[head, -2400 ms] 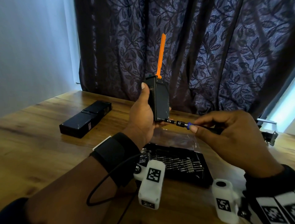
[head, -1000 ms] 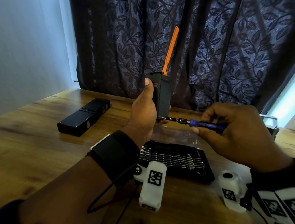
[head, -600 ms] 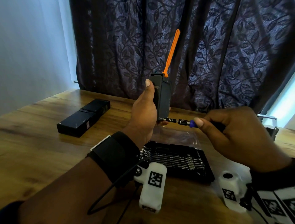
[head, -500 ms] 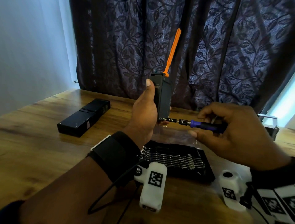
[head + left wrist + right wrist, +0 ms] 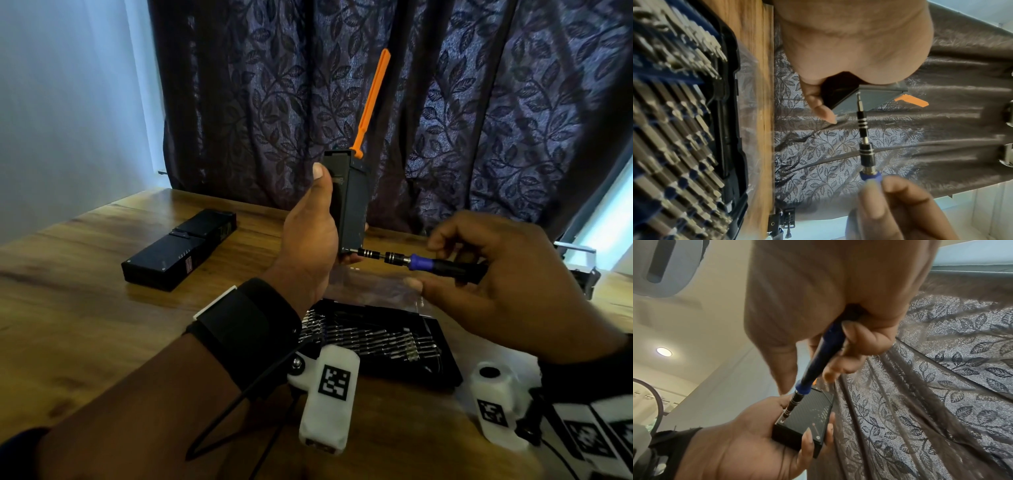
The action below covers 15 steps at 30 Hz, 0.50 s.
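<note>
My left hand (image 5: 310,236) grips a small black box (image 5: 351,202) upright above the table, thumb along its near face. An orange plastic strip (image 5: 371,102) sticks up from the box's top. My right hand (image 5: 486,274) holds a blue-handled precision screwdriver (image 5: 424,264) level, fingers pinching the handle. Its bit tip (image 5: 782,421) sits on a screw at the lower corner of the box (image 5: 805,420). In the left wrist view the screwdriver shaft (image 5: 864,134) meets the box corner (image 5: 869,97).
An open black case of screwdriver bits (image 5: 383,346) lies on the wooden table (image 5: 85,308) below my hands, with a clear plastic lid (image 5: 376,287) behind it. A longer black box (image 5: 178,250) lies at left. Dark leaf-patterned curtain (image 5: 479,102) hangs behind.
My right fingers have shifted their hold along the screwdriver handle several times while the bit stays at the box's lower corner. The box's orange strip tilted slightly to the right.
</note>
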Tool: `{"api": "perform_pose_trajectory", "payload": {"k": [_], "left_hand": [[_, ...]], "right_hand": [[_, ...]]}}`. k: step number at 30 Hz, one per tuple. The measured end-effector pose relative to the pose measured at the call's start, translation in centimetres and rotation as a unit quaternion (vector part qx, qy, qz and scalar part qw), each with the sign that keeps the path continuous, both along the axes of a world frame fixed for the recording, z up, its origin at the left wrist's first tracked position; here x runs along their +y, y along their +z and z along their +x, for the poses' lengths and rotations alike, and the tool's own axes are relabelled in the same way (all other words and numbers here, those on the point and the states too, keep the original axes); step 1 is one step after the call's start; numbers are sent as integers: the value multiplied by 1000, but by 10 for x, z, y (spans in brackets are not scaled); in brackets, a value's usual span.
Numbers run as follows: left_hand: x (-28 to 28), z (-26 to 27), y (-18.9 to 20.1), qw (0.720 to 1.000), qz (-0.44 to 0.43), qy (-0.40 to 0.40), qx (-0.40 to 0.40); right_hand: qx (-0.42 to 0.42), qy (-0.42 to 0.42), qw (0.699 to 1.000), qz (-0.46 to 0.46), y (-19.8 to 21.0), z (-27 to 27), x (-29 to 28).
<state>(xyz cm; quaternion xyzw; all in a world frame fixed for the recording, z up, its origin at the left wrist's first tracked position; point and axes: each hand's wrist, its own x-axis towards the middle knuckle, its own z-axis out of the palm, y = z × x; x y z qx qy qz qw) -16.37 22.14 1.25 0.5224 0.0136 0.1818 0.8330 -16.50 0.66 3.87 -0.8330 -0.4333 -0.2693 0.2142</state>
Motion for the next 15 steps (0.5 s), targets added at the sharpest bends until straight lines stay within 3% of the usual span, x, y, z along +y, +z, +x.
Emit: {"api": "perform_pose_trajectory", "payload": {"k": [10,15], "left_hand": [[-2,-1,-1,1000,8,3,9],[-3,0,-2,1000,-6,0,2]], "right_hand": [[-13,-44,999,-25,-2,1,2],[13,9,1000,-2,-3,4,-1]]}}
